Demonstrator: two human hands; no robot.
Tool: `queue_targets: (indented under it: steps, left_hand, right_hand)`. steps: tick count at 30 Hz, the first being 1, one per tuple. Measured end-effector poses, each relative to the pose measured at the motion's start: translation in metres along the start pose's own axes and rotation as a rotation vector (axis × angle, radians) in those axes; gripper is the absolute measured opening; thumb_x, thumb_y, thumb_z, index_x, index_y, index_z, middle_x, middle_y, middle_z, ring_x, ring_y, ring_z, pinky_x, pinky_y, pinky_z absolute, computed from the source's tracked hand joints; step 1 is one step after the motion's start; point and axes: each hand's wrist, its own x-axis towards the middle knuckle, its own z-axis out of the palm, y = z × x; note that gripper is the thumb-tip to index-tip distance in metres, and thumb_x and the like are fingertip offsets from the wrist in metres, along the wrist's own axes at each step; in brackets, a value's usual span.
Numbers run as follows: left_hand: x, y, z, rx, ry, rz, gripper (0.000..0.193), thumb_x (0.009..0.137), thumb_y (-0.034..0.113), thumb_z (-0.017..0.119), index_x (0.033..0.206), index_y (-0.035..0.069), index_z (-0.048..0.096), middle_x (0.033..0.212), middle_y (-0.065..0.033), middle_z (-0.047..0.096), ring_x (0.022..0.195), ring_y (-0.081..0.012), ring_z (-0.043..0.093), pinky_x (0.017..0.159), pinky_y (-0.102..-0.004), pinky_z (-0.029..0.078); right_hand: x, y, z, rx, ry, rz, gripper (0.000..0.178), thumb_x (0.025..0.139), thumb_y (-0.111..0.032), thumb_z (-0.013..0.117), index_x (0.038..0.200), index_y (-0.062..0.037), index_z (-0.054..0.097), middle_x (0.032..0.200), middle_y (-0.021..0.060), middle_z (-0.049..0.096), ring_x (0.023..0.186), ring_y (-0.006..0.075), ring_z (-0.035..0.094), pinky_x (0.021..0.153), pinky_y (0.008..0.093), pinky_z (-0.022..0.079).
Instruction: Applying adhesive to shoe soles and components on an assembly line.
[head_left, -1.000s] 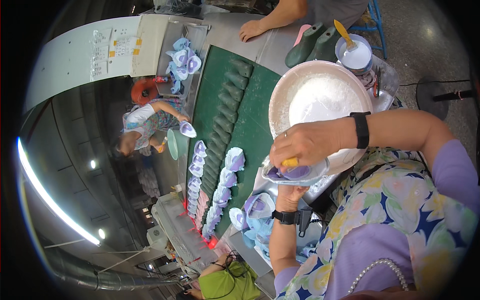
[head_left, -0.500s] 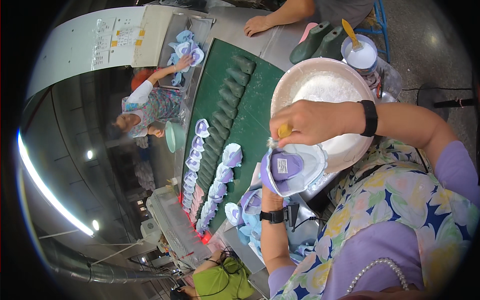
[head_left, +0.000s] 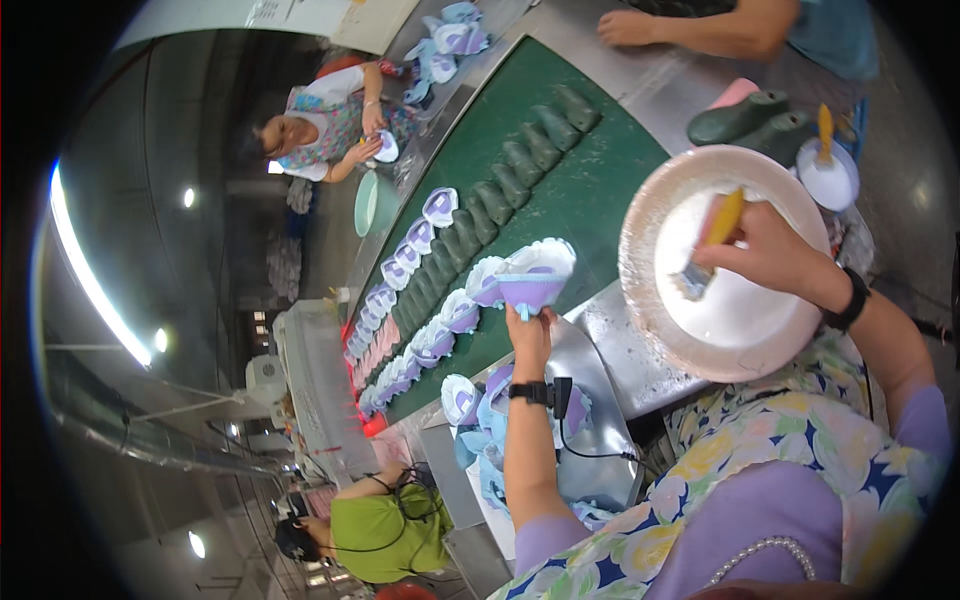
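My left hand (head_left: 530, 328) is closed on a purple and white shoe upper (head_left: 537, 282), at the near end of a row of similar uppers (head_left: 432, 345) on the green conveyor belt (head_left: 610, 165). Whether that upper rests on the belt is hard to tell. My right hand (head_left: 765, 245) grips a yellow-handled brush (head_left: 722, 218). Its bristles reach down to the white liquid (head_left: 710, 310) in a large pinkish basin (head_left: 640, 300). Below my left wrist, more uppers (head_left: 490, 440) lie piled in a metal tray (head_left: 610, 440).
Dark green shoe lasts (head_left: 490, 203) line the belt's middle, with uppers (head_left: 420, 236) beyond. A white pot (head_left: 830, 185) with another brush stands behind the basin, near loose lasts (head_left: 735, 118). A co-worker (head_left: 330, 120) handles an upper across the belt; another person's arm (head_left: 700, 35) rests at the far edge.
My left hand has carried the upper from beside the basin to the row on the belt. My right hand has brought the brush from the upper to the basin. The view has shifted.
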Motion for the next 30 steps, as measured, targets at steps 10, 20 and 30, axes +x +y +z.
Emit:
queue_targets:
  steps: [10,20,30]
  left_hand:
    - [0.126,-0.079,-0.157,0.028,0.422,-0.302,0.046,0.093,-0.001,0.045,0.137,0.009,0.038,0.117,-0.0123,0.053,0.101,-0.0273,0.059,0.082,-0.0387,0.055]
    - [-0.091,0.028,-0.124,1.040,-0.254,-0.014,0.037,0.090,0.026,0.067,0.119,0.003,0.063,0.111,-0.0150,0.067,0.099,-0.0230,0.065,0.084,-0.0319,0.051]
    - [-0.176,-0.025,-0.065,0.332,0.222,0.047,0.058,0.075,0.007,0.057,0.133,0.008,0.045,0.124,-0.0157,0.057,0.108,-0.0297,0.060,0.091,-0.0412,0.051]
  right_hand:
    - [0.021,-0.006,0.020,0.018,-0.092,0.183,0.014,0.079,-0.009,0.071,0.086,-0.0013,0.062,0.082,0.0060,0.066,0.075,0.0113,0.062,0.069,0.0245,0.050]
    - [0.029,0.024,0.017,-0.101,-0.184,0.218,0.013,0.084,-0.007,0.067,0.091,-0.0027,0.057,0.083,0.0048,0.063,0.077,0.0104,0.061,0.073,0.0249,0.050]
    - [0.027,0.057,0.051,-0.388,-0.211,-0.043,0.018,0.081,-0.013,0.071,0.082,0.0010,0.059,0.071,0.0122,0.062,0.063,0.0182,0.060,0.059,0.0314,0.046]
